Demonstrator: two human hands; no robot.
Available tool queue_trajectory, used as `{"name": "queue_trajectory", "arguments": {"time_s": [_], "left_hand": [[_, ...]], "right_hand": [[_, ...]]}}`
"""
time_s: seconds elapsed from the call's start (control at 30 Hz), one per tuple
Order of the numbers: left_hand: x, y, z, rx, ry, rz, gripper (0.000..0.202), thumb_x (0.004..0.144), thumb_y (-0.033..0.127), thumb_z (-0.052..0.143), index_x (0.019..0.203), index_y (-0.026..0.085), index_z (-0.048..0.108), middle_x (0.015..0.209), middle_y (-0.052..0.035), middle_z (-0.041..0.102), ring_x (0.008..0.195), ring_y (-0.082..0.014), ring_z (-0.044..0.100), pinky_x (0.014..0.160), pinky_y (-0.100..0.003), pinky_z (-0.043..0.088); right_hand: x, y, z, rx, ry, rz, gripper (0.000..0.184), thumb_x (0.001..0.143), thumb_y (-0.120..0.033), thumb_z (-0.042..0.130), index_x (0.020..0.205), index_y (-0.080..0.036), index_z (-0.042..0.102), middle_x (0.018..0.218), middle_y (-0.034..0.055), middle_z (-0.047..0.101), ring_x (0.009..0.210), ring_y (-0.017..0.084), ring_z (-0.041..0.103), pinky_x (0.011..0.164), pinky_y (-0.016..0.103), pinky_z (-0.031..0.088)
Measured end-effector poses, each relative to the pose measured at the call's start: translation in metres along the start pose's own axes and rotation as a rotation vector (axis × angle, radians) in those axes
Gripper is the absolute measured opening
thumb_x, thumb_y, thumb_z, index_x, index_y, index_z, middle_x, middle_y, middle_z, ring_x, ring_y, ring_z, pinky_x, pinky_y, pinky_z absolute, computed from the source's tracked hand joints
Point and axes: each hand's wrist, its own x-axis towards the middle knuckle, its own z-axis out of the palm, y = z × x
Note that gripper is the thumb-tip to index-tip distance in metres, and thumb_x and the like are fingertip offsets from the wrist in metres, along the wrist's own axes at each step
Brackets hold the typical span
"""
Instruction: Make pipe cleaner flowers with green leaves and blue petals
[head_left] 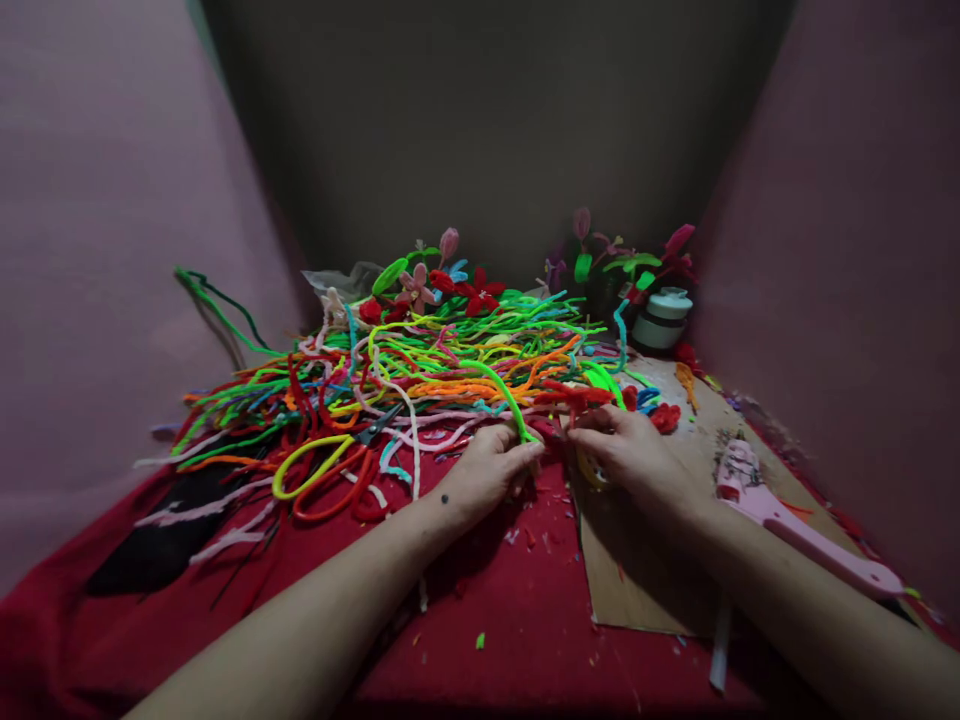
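A bright green pipe cleaner (pixel 501 383) is pinched in my left hand (pixel 487 465), at the front edge of the heap. It arches up and back from my fingertips over the pile. My right hand (pixel 637 455) is a short way to the right, above the cardboard's left edge. Its fingers are bent together close to a red fuzzy piece (pixel 577 393); whatever lies between them is hidden. Behind that hand are a green leaf shape (pixel 602 380) and dark red petals (pixel 665 417). Part of a yellowish ring (pixel 592 470) shows under the right palm.
A large heap of coloured pipe cleaners (pixel 427 385) spreads across the red cloth (pixel 517 600). Scissors (pixel 330 470) with yellow and red handles lie at its front left. To the right are cardboard (pixel 637 590), a pink glue gun (pixel 802 535), a glue stick (pixel 720 645) and a lidded jar (pixel 664 318).
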Motion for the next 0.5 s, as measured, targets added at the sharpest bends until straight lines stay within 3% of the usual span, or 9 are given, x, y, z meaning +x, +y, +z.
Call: {"name": "queue_trajectory", "arguments": {"time_s": [0.17, 0.27, 0.37, 0.5], "left_hand": [[-0.007, 0.012, -0.001, 0.152, -0.03, -0.015, 0.026, 0.079, 0.033, 0.048, 0.066, 0.013, 0.056, 0.047, 0.0051, 0.041, 0.041, -0.0063, 0.034, 0.041, -0.02, 0.024], [-0.011, 0.022, 0.0, 0.208, -0.075, 0.038, 0.023, 0.08, 0.031, 0.047, 0.073, 0.013, 0.059, 0.055, 0.0031, 0.049, 0.047, -0.0075, 0.038, 0.047, -0.021, 0.029], [-0.014, 0.029, 0.002, 0.188, -0.079, 0.138, 0.014, 0.08, 0.023, 0.047, 0.078, 0.014, 0.058, 0.069, 0.0, 0.058, 0.062, -0.0109, 0.05, 0.063, -0.023, 0.038], [-0.019, 0.033, 0.006, 0.204, -0.074, 0.187, 0.014, 0.082, 0.021, 0.044, 0.073, 0.016, 0.053, 0.069, 0.0001, 0.056, 0.067, -0.0123, 0.053, 0.068, -0.024, 0.04]], "right_hand": [[-0.007, -0.002, -0.013, 0.673, -0.056, 0.156, 0.008, 0.063, -0.023, 0.07, 0.068, -0.019, 0.066, 0.064, 0.0002, 0.064, 0.056, 0.014, 0.056, 0.056, 0.028, 0.045], [-0.008, -0.004, -0.017, 0.827, -0.06, 0.203, 0.012, 0.059, -0.021, 0.074, 0.069, -0.018, 0.068, 0.066, 0.0004, 0.065, 0.059, 0.013, 0.058, 0.063, 0.029, 0.047], [-0.009, -0.006, -0.017, 0.924, -0.08, 0.24, 0.013, 0.058, -0.02, 0.076, 0.069, -0.017, 0.068, 0.065, 0.0002, 0.066, 0.06, 0.013, 0.059, 0.067, 0.029, 0.047], [-0.014, -0.006, -0.013, 1.0, -0.102, 0.265, 0.015, 0.057, -0.018, 0.077, 0.069, -0.017, 0.068, 0.069, 0.0005, 0.067, 0.064, 0.014, 0.062, 0.071, 0.03, 0.048]]}}
